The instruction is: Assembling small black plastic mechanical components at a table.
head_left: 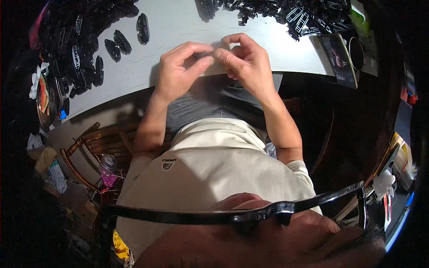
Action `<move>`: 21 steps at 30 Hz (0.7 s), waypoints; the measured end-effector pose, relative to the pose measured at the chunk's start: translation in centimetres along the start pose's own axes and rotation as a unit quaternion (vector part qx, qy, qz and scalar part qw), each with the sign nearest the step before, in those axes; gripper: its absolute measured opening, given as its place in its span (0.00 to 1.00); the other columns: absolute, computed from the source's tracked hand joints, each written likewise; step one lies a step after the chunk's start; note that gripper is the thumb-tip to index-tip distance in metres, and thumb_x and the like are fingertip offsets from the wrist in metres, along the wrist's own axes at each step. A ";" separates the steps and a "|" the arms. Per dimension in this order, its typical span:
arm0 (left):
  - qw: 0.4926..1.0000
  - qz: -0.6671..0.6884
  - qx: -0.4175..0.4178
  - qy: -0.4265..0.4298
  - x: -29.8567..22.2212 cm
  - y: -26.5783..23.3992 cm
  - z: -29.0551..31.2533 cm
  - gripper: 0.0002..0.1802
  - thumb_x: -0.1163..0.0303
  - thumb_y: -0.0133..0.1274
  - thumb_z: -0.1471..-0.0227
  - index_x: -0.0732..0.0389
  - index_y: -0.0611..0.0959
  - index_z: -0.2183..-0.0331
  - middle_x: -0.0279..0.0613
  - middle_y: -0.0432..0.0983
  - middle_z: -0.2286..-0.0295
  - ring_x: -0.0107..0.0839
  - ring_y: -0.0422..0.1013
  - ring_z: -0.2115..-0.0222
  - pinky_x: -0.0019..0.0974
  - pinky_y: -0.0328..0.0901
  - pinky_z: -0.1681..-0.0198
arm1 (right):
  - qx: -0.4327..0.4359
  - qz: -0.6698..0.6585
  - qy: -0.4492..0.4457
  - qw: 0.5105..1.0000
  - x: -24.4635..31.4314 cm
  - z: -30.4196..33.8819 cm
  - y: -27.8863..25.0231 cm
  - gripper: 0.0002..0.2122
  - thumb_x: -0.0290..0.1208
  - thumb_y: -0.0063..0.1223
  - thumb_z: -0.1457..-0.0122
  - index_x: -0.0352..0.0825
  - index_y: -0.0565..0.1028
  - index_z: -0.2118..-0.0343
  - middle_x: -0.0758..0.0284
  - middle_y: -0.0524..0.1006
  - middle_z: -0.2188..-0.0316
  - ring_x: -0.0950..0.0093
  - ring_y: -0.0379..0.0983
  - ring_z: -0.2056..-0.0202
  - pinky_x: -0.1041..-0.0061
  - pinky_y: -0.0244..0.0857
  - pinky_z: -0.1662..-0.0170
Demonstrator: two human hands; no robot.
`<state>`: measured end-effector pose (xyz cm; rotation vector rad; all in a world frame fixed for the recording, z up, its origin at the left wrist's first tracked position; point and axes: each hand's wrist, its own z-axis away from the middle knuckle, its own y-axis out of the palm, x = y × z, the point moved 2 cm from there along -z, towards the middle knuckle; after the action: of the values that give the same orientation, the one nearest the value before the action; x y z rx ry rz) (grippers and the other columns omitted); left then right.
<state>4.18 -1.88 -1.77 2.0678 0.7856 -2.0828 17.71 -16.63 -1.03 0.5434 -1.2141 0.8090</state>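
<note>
My left hand (181, 67) and my right hand (246, 60) meet at the near edge of a white table (178, 22), fingertips pinched together around something small that the fingers hide. Several black oval plastic parts (118, 42) lie on the table to the left of my left hand. More black plastic parts (286, 11) are heaped at the far right, beyond my right hand.
A big pile of black parts (76, 40) fills the table's left end. A phone (342, 60) lies at the right edge. A wooden chair (96, 143) with a pink bottle (107, 169) stands at lower left. Eyeglasses (250, 214) cross the bottom.
</note>
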 end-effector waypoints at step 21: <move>0.791 -0.523 -0.311 -0.061 1.1 -6.5 -2.9 0.23 0.53 0.64 0.45 0.58 0.84 0.54 0.43 0.78 0.60 0.45 0.76 0.59 0.48 0.71 0.56 | -0.249 0.444 -0.166 0.845 0.6 -3.6 -2.1 0.17 0.47 0.60 0.37 0.34 0.78 0.62 0.59 0.82 0.72 0.59 0.81 0.73 0.62 0.73 0.70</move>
<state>3.97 5.28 -0.79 1.1506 2.5678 -1.7660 21.57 -15.08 -1.38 -0.3846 -1.9659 1.1251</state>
